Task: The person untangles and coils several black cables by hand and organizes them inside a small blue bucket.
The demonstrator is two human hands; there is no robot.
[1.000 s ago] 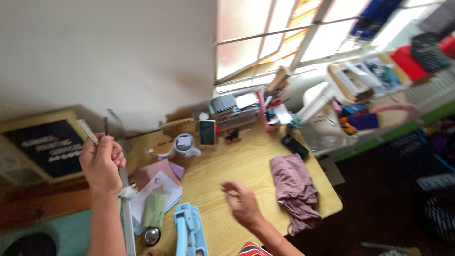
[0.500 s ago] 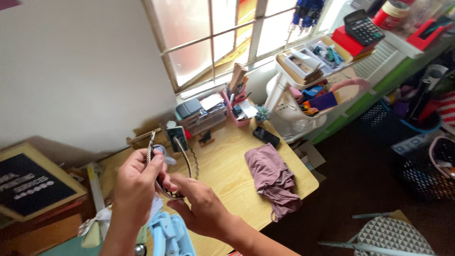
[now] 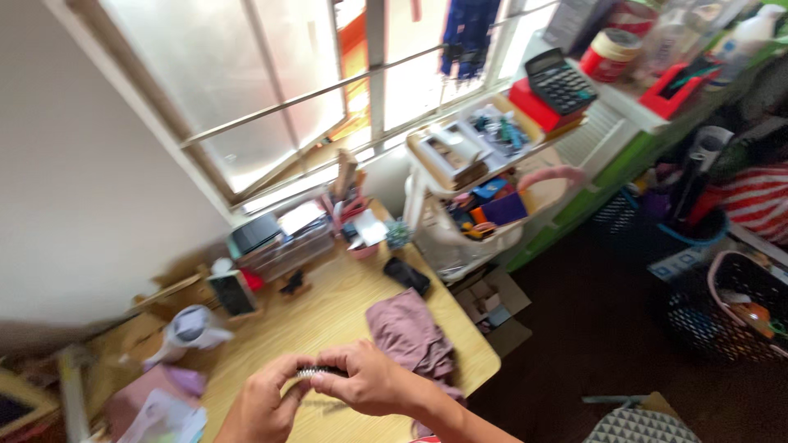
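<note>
Sunlit window panes and cluttered shelves with a calculator [image 3: 558,79] frame a wooden desk [image 3: 328,316] crowded with a clear organiser [image 3: 279,242], a white mug [image 3: 190,328] and papers. Near the desk's right edge lies a crumpled mauve cloth [image 3: 410,336], with a small black object [image 3: 407,276] just beyond it. Above the desk's near edge, the left hand [image 3: 264,404] and right hand [image 3: 369,380] meet, fingers of both pinched around a small studded silver headband [image 3: 316,372], which is mostly hidden between them and blurred.
</note>
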